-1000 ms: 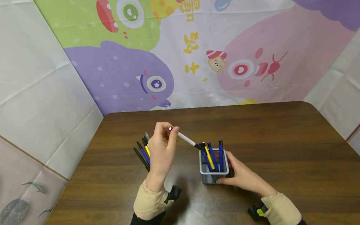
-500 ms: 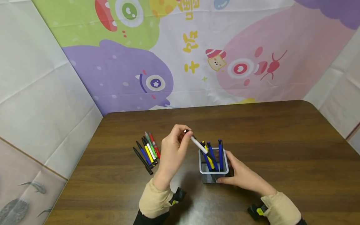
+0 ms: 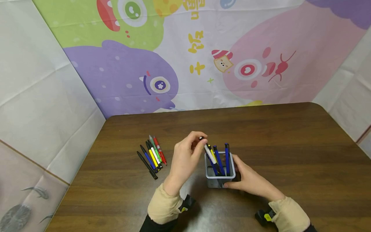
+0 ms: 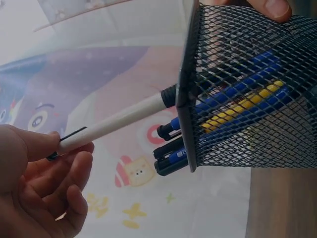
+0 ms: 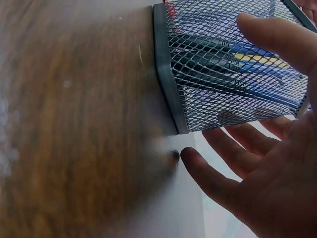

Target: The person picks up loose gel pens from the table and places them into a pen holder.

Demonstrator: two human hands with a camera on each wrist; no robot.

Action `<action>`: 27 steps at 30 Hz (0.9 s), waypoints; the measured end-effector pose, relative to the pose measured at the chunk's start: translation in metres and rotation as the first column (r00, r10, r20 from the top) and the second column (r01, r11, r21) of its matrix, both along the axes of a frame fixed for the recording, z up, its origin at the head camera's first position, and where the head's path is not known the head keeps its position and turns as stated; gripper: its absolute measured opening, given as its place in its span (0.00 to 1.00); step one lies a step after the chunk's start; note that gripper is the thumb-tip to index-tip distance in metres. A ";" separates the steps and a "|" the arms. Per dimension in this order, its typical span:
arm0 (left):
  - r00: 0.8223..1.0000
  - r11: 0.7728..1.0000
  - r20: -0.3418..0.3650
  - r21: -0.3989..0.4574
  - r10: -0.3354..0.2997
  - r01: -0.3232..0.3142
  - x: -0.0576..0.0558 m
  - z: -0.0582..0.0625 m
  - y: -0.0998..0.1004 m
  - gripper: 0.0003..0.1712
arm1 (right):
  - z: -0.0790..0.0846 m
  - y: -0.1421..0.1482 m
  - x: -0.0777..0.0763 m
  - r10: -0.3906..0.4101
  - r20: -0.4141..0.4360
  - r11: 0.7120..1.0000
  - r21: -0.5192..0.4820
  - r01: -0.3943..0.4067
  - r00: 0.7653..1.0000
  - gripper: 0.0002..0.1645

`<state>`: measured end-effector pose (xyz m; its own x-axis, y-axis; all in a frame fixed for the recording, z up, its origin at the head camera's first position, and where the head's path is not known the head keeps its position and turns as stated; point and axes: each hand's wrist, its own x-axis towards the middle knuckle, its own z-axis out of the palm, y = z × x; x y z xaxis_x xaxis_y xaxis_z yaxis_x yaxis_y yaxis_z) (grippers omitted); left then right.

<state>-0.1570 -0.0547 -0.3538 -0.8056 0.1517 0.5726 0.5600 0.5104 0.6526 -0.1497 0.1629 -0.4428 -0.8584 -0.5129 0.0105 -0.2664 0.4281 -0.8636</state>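
My left hand (image 3: 185, 158) pinches a white pen (image 4: 119, 124) with black ends near its top, between thumb and fingers. The pen slants down through the open top of a square mesh pen holder (image 3: 215, 183), its lower end inside among the other pens. Several blue pens (image 3: 227, 161) and a yellow pen (image 4: 237, 109) stand in the holder, leaning. My right hand (image 3: 249, 178) grips the holder from the right, thumb on the near side and fingers on the far side. In the right wrist view, the holder's dark base (image 5: 167, 69) shows close to the tabletop.
Left of my left hand, a loose row of pens lies on the brown wooden table (image 3: 275, 135): a black pen (image 3: 145, 161), a blue pen (image 3: 148, 158), a yellow pen (image 3: 153, 160), a red pen (image 3: 159, 149) and others. A cartoon-printed cloth (image 3: 197, 90) hangs behind the table.
My left hand has moved right and brought the white pen over the holder, tipping it steeper and lowering its end inside. The right hand and holder have stayed put.
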 end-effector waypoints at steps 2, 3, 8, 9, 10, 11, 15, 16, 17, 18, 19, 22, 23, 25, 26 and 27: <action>1.000 1.000 0.017 -0.017 0.023 -0.023 -0.001 -0.002 0.000 0.08 | 0.000 0.000 0.000 -0.002 0.001 1.000 0.004 0.002 1.000 0.53; 0.999 0.999 0.027 -0.024 0.035 -0.034 -0.001 -0.002 0.000 0.08 | 0.000 0.000 0.000 -0.003 -0.001 1.000 0.007 0.003 1.000 0.53; 0.992 0.995 0.089 -0.059 0.087 -0.082 -0.003 -0.005 0.001 0.09 | 0.000 0.000 0.000 -0.010 -0.010 1.000 0.013 0.010 1.000 0.53; 0.991 0.994 0.098 -0.069 0.094 -0.087 -0.003 -0.006 0.001 0.08 | 0.001 0.000 0.000 -0.011 -0.011 1.000 0.013 0.011 1.000 0.53; 0.989 0.993 0.109 -0.082 0.099 -0.090 -0.002 -0.006 0.001 0.08 | 0.001 0.000 0.000 -0.011 -0.012 1.000 0.011 0.011 1.000 0.53; 0.987 0.991 0.119 -0.101 0.105 -0.094 -0.003 -0.006 0.001 0.07 | 0.001 -0.001 0.000 -0.010 -0.011 1.000 0.009 0.010 1.000 0.52; 0.981 0.980 0.149 -0.178 0.121 -0.094 -0.004 -0.009 0.001 0.06 | 0.001 0.000 0.000 -0.006 -0.008 1.000 0.010 0.006 1.000 0.52; 0.980 0.976 0.153 -0.195 0.125 -0.094 -0.004 -0.010 0.001 0.06 | 0.001 0.000 0.000 -0.005 -0.006 1.000 0.010 0.005 1.000 0.52; 0.979 0.974 0.156 -0.209 0.128 -0.094 -0.004 -0.011 0.001 0.05 | 0.001 0.000 0.000 -0.005 -0.006 1.000 0.012 0.005 1.000 0.52; 0.979 0.971 0.158 -0.220 0.130 -0.093 -0.004 -0.012 0.002 0.05 | 0.001 0.000 0.000 -0.005 -0.006 1.000 0.013 0.005 1.000 0.53; 0.978 0.969 0.160 -0.228 0.133 -0.094 -0.005 -0.012 0.002 0.05 | 0.001 0.000 0.000 -0.005 -0.007 1.000 0.014 0.005 1.000 0.53; 0.976 0.964 0.163 -0.246 0.142 -0.099 -0.005 -0.014 0.003 0.05 | 0.001 0.000 0.000 -0.005 -0.008 1.000 0.010 0.005 1.000 0.53; 0.976 0.963 0.164 -0.250 0.145 -0.101 -0.006 -0.014 0.003 0.05 | 0.001 0.000 0.000 -0.005 -0.007 1.000 0.010 0.005 1.000 0.53; 0.973 0.961 0.171 -0.255 0.152 -0.106 -0.006 -0.015 0.004 0.05 | 0.001 0.000 0.001 -0.008 -0.004 1.000 0.008 0.008 1.000 0.53; 0.972 0.960 0.173 -0.259 0.156 -0.108 -0.007 -0.015 0.004 0.05 | 0.001 0.000 0.001 -0.011 -0.002 1.000 0.007 0.011 1.000 0.53; 0.971 0.959 0.177 -0.262 0.160 -0.110 -0.007 -0.015 0.004 0.05 | 0.000 0.000 0.001 -0.012 -0.001 1.000 0.007 0.012 1.000 0.53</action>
<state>-0.1638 -0.0503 -0.3690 -0.9201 0.1515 0.3611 0.3498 0.7325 0.5840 -0.1489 0.1626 -0.4424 -0.8646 -0.5025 0.0078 -0.2621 0.4376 -0.8601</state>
